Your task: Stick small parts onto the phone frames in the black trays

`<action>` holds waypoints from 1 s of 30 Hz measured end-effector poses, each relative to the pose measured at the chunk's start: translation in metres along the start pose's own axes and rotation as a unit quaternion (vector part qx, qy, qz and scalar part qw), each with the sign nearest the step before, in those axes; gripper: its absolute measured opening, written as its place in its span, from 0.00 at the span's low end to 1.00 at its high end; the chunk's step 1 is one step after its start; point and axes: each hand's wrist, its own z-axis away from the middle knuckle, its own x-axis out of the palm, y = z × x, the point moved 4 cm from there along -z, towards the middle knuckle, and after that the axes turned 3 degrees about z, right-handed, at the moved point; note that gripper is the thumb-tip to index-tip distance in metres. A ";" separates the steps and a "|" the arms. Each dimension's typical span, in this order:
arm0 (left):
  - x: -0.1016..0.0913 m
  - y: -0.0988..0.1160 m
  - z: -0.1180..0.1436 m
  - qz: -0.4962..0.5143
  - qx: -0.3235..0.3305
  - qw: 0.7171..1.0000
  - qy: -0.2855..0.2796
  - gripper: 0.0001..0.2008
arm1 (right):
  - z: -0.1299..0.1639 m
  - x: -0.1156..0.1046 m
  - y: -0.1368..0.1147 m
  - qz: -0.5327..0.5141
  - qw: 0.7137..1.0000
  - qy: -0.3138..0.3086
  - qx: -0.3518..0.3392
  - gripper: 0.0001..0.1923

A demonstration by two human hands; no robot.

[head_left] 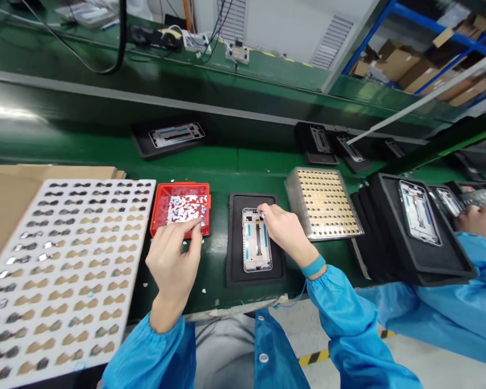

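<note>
A white phone frame [257, 247] lies flat in the recess of a black foam tray [233, 254] on the green desk [222, 167], straight ahead of the person. The frame is a long rounded rectangle, pale and thin-walled, with a dark slot down its middle and two light blue strips along its inner sides. The right hand [282, 229] rests over the frame's upper right corner, its fingers [264, 210] pinched close together at the top edge; whether they grip some small piece there is too small to tell. The left hand [174, 259] hovers at the near rim of a red tray [159, 208] filled with tiny white and blue scraps, its fingers curled and nearly closed, with nothing clearly held. To the left sits a white sheet [44, 270] of rows of small tan and silvery parts. Just right of the black tray stands a stack of trays [324, 202] holding gold-coloured pieces. Further right, another person's blue sleeve [470, 302] lies beside more black trays with frames
</note>
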 end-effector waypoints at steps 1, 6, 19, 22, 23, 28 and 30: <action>-0.001 0.002 0.001 0.000 0.005 1.000 0.000 0.07 | 0.003 -0.001 0.000 0.004 1.000 -0.006 -0.006 0.17; -0.006 0.009 0.006 0.010 0.011 1.000 -0.001 0.06 | 0.008 0.001 -0.001 -0.010 1.000 -0.020 -0.002 0.15; -0.027 0.011 -0.017 -0.019 -0.090 0.995 0.024 0.15 | 0.109 0.022 -0.011 -0.219 0.953 0.210 -0.010 0.13; -0.023 0.019 -0.002 0.025 -0.121 0.991 -0.044 0.18 | 0.129 0.030 -0.023 -0.181 0.950 0.251 -0.044 0.16; -0.021 0.022 0.004 0.045 -0.127 0.988 -0.075 0.19 | 0.132 0.030 -0.025 -0.174 0.947 0.267 -0.046 0.17; -0.046 0.029 0.020 0.113 -0.191 0.956 -0.193 0.20 | 0.147 0.030 -0.036 -0.266 0.912 0.309 -0.043 0.16; -0.066 0.025 0.010 0.107 -0.197 0.949 -0.223 0.21 | 0.153 0.045 -0.049 -0.375 0.894 0.244 -0.025 0.13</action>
